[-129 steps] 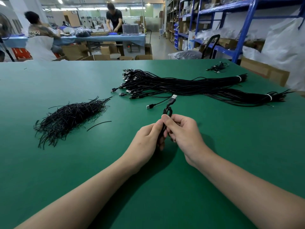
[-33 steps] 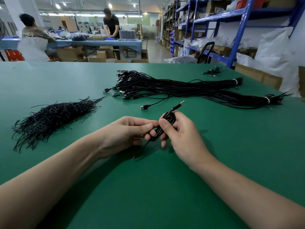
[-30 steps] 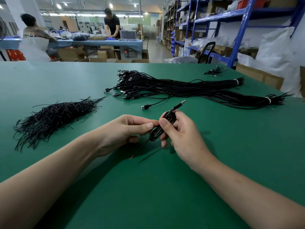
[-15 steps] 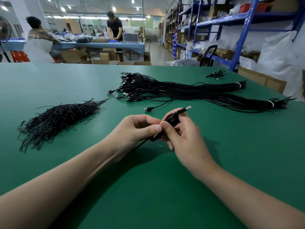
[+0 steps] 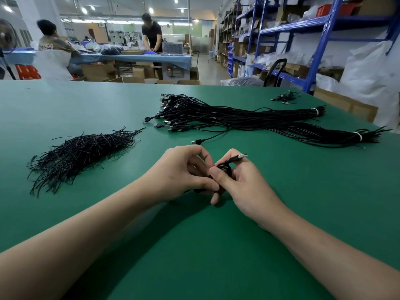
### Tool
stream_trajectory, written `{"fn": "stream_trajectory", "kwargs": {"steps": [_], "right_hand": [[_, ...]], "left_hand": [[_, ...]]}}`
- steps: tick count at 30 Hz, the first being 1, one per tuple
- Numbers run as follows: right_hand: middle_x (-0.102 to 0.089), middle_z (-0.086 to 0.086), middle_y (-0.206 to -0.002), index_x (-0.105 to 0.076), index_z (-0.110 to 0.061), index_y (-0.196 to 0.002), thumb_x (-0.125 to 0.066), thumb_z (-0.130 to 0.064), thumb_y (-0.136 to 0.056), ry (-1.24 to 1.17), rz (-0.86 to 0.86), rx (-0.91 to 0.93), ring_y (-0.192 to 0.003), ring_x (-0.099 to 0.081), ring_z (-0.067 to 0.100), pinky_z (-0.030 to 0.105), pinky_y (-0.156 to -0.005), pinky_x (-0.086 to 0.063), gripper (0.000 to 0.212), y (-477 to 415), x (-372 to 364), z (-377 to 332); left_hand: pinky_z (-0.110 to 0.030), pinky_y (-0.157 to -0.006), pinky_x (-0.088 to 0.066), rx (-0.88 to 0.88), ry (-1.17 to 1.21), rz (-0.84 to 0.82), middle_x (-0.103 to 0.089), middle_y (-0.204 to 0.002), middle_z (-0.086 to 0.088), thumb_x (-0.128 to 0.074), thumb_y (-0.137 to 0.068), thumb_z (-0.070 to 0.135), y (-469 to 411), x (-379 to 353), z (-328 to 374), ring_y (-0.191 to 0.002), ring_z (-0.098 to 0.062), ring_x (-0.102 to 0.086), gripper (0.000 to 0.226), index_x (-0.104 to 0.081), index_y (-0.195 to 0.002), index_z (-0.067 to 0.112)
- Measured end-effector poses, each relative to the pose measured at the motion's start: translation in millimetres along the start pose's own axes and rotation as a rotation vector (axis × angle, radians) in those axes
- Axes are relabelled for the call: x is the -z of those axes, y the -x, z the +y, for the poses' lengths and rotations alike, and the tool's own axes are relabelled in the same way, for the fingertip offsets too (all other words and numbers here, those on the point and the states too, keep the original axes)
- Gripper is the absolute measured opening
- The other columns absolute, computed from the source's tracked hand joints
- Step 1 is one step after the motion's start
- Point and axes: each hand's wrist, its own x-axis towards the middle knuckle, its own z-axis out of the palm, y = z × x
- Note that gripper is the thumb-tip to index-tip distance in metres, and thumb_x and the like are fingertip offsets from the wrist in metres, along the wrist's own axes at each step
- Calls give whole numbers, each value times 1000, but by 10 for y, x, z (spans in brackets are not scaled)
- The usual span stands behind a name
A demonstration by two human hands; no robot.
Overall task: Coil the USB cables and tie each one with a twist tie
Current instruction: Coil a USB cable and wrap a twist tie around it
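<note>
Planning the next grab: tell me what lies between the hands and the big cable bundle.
In the head view, one loose cable, plug toward the left hand, trailing from the bundle.

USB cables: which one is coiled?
The coiled cable gripped between left hand and right hand; the others lie straight in bundles beyond.

grn table point(image 5: 65, 105), blue shelves point(image 5: 303, 27), cardbd boxes point(image 5: 95, 71)

The table point(image 5: 216, 267) beneath the right hand point(image 5: 244, 185) is smooth, matt green. The cable point(image 5: 224, 167) in it looks like black plastic, its plug point(image 5: 240, 157) tipped with shiny metal.
</note>
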Motion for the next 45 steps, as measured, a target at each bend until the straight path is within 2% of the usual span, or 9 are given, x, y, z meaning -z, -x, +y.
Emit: {"fn": "stream_trajectory", "kwargs": {"steps": [4, 10, 12, 18, 21, 24, 28, 37, 45], "right_hand": [[-75, 3, -68, -43, -28, -98, -45, -42, -104, 193, 29, 1, -72, -73, 15, 38, -81, -52, 16, 22, -2, -44], [-73, 3, -73, -43, -27, -104, -51, -12, -93, 281, 100, 8, -44, -44, 3, 19, -47, -33, 20, 35, 53, -90], [-71, -5, -70, -45, -28, -104, -51, -10, -92, 274, 111, -5, -45, -42, 3, 20, -47, -34, 22, 25, 66, -89], [-76, 9, -83, -48, -29, -110, -54, -14, -99, 163, 95, -23, -87, -66, 43, 59, -82, -52, 20, 18, 51, -76], [-77, -12, -83, -46, -34, -108, -56, -16, -101, 225, 76, -12, -70, -67, 2, 27, -68, -49, 22, 7, 53, -28], [-74, -18, -81, -45, -34, -105, -57, -13, -101, 300, 63, -4, -68, -64, -6, 10, -61, -40, 24, 4, 45, -7], [-73, -19, -86, -45, -35, -109, -58, -13, -100, 294, 32, 0, -74, -66, -3, 7, -65, -42, 27, 33, 41, -29], [-77, -10, -78, -60, -29, -101, -73, -13, -91, 229, 77, -13, -69, -71, 6, 24, -72, -58, 22, 23, 46, -32], [-77, -6, -74, -53, -20, -97, -70, -8, -92, 246, 54, 19, -63, -66, 5, 17, -65, -51, 21, -5, 91, -119]], "left_hand": [[-23, -72, -58, -23, -127, 85, -77, -78, 9, -89, -75, 14, 8, -73, 6, -72, -8, -75, 31, -67, -94, 26], [-27, -74, -59, -175, -221, 183, -75, -74, 16, -79, -82, 10, 43, -187, 25, -67, -3, -72, 20, -79, -91, 28], [-30, -76, -60, -186, -212, 209, -76, -75, 16, -81, -83, 12, 46, -184, 22, -70, -3, -74, 18, -79, -90, 29], [-19, -65, -56, -73, 49, 190, -78, -77, 4, -81, -84, 11, 40, -139, 3, -72, -12, -76, 14, -80, -90, 24], [-34, -72, -61, -59, -18, 182, -78, -76, 5, -82, -84, 18, 18, -112, -33, -71, -19, -75, 14, -81, -90, 30], [-37, -76, -61, -53, -114, 163, -77, -76, 11, -84, -83, 22, 11, -106, -57, -70, -9, -74, 18, -80, -90, 37], [-37, -78, -61, -58, -100, 97, -79, -84, 7, -81, -86, 20, -14, -38, -82, -82, -21, -75, 17, -80, -97, 32], [-24, -74, -54, -89, -29, 29, -76, -85, -8, -71, -93, 12, -12, -38, -96, -73, -8, -66, 8, -75, -92, 19], [-51, -91, -51, -53, 85, -47, -72, -92, -25, -62, -99, 10, -16, 4, -62, -85, -24, -65, 14, -67, -97, -3]]}}
